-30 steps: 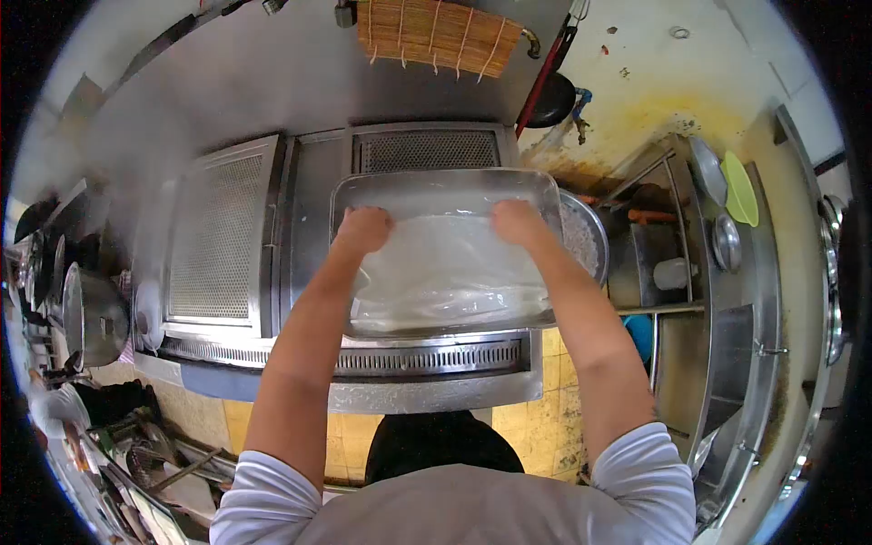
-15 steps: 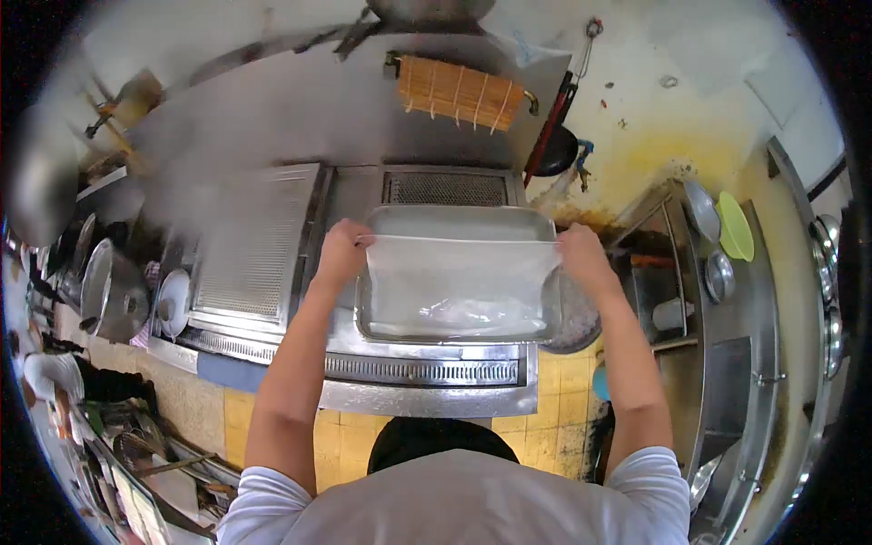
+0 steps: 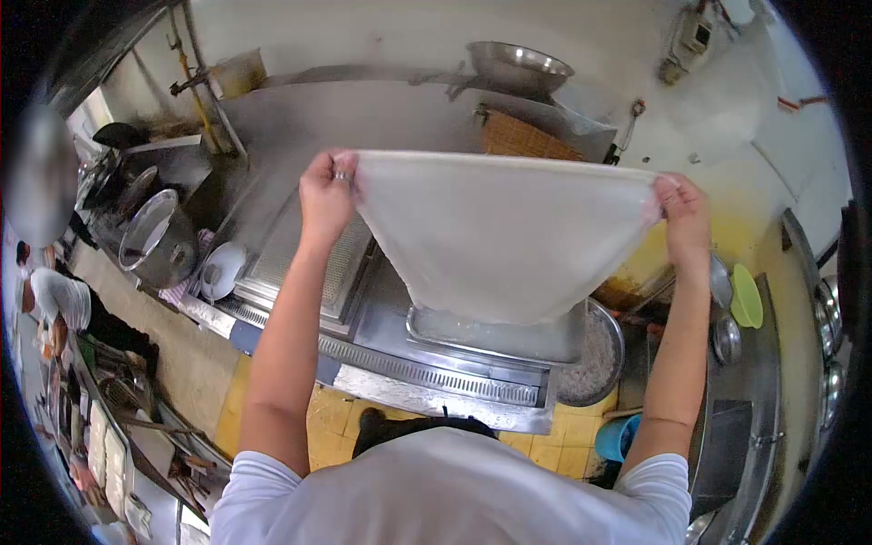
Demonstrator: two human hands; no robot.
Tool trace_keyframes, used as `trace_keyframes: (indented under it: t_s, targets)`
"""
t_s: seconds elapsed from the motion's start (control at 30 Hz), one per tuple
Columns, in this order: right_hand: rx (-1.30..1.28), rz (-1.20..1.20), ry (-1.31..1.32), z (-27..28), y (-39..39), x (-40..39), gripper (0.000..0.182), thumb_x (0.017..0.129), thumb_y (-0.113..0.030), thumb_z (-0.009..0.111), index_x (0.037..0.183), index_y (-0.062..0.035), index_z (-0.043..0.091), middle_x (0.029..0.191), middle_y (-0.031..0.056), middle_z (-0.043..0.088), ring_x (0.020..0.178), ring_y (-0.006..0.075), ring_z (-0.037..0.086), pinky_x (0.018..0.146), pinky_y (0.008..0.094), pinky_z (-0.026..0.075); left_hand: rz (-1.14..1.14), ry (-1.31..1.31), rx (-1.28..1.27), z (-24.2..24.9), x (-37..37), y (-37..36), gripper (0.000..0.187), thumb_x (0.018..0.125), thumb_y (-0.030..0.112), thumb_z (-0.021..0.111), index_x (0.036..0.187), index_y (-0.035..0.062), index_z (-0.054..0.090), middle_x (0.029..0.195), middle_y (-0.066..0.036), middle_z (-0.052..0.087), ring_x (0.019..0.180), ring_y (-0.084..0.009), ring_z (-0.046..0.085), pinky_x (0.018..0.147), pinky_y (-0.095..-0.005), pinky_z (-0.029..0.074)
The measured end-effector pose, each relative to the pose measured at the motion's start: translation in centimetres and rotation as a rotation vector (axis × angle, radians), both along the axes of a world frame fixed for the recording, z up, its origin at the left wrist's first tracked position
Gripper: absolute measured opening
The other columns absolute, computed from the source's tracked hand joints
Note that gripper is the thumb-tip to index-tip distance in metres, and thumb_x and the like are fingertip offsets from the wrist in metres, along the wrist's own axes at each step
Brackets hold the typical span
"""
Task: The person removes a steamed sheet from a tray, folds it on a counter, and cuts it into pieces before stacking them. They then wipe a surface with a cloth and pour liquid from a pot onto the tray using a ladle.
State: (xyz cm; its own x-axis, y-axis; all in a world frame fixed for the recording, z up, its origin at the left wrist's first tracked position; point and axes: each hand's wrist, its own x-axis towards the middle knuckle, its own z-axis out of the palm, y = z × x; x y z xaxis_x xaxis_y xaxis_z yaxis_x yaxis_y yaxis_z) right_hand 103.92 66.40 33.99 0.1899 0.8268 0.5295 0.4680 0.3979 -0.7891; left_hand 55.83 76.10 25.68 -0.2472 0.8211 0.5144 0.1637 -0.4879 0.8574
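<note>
A wide, thin white cloth [image 3: 509, 227] hangs wet and taut between my two hands, its upper edge pulled nearly straight. My left hand [image 3: 328, 195] pinches its upper left corner, and a ring shows on one finger. At the upper right corner, my right hand [image 3: 683, 218] has its fingers closed on the fabric. The lower edge sags over a shallow metal tray [image 3: 481, 352] holding whitish liquid, and the cloth hides the tray's far side. Beneath the tray is the stainless steel counter [image 3: 381, 300].
Right of the tray stands a round tub [image 3: 619, 354] of pale, wet-looking contents, with a blue bucket [image 3: 618, 439] below. A perforated metal panel [image 3: 282, 272] and a large pot [image 3: 163, 241] are leftward. Behind hang a bamboo mat [image 3: 527, 136] and a wok [image 3: 518, 65]. Another person [image 3: 62, 298] works far left.
Both hands have risen and spread apart, lifting the cloth up from the tray into the air. The camera view has turned and now shows more of the back wall.
</note>
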Motion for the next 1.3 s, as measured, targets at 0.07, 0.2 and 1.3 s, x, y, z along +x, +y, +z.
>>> trace_keyframes:
  t_s: [0.07,0.2,1.3]
  targets:
    - [0.080,-0.051,-0.027,2.8,-0.5,-3.7,0.025,0.102,-0.026,0.065,0.102,-0.0021,0.072,0.084,-0.0027,0.067,0.070,0.0066,0.055,0.066,0.0231,0.045,0.047,-0.057,0.096,1.9,-2.5,-0.1,0.024,0.104,0.021,0.062,0.104,-0.0026,0.067,0.076,-0.001,0.063,0.064,-0.0090,0.056,0.057,-0.0279,0.047]
    - [0.154,0.010,-0.018,6.5,-0.6,-11.3,0.026,0.103,-0.027,0.064,0.105,-0.0022,0.072,0.083,-0.0026,0.066,0.070,0.0063,0.056,0.065,0.0233,0.047,0.181,-0.042,0.282,4.5,-9.9,0.6,0.023,0.104,0.021,0.063,0.105,-0.0016,0.067,0.077,0.000,0.062,0.064,-0.0072,0.053,0.056,-0.0255,0.044]
    - [-0.099,-0.143,-0.066,2.4,2.3,-56.8,0.029,0.104,-0.027,0.062,0.109,0.0004,0.072,0.087,0.0024,0.071,0.070,0.0089,0.064,0.063,0.0237,0.053,0.254,0.087,0.295,3.0,-53.5,7.9,0.025,0.100,0.025,0.068,0.107,0.0013,0.072,0.081,-0.001,0.069,0.074,-0.0071,0.058,0.070,-0.0240,0.048]
